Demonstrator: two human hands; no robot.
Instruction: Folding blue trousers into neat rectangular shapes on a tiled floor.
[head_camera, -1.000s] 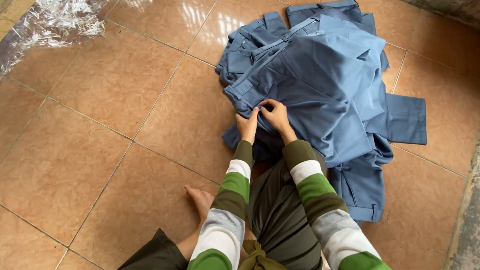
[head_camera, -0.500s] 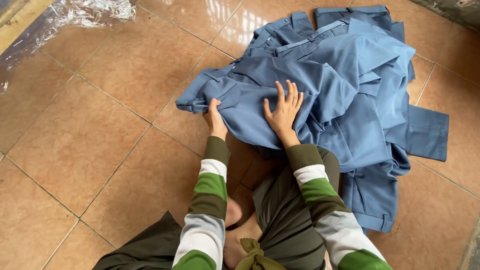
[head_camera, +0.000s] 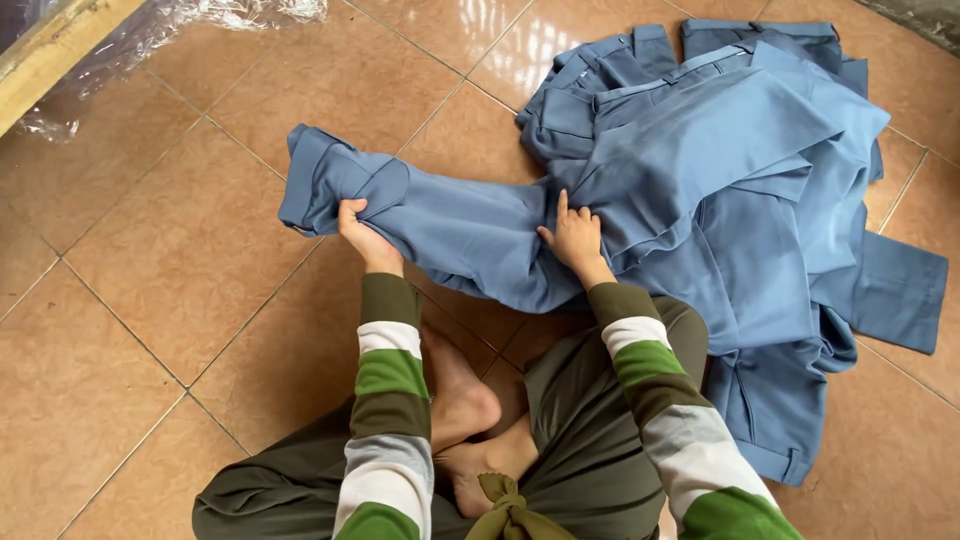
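— Since half a second before, the blue cotton trouser leg (head_camera: 450, 225) had been drawn out to the left across the glossy terracotta tiled floor (head_camera: 150, 300), away from the heap. Both hands had gone with it.

— How were the hands set?

— The left hand (head_camera: 362, 235) was closed, fingers curled round the fabric's near edge close to the rolled end. The right hand (head_camera: 575, 238) lay open and flat, fingers spread, pressing down where the leg met the pile of blue folded garments (head_camera: 760, 200).

— Any packaging about?

— Only a sheet of crinkled clear plastic wrap (head_camera: 200, 20) at the top left, bunched along the floor beside a pale wooden plank (head_camera: 55, 50) that ran slantwise into the corner. No label could be made out on it.

— What else lay near?

— The person's bare feet (head_camera: 470, 420) were tucked between olive-green trousers (head_camera: 590, 460), under the striped green, white and brown sleeves (head_camera: 385, 400). The pile crowded the right side, one flat piece (head_camera: 900, 290) reaching out towards the right edge, well apart from the plastic.
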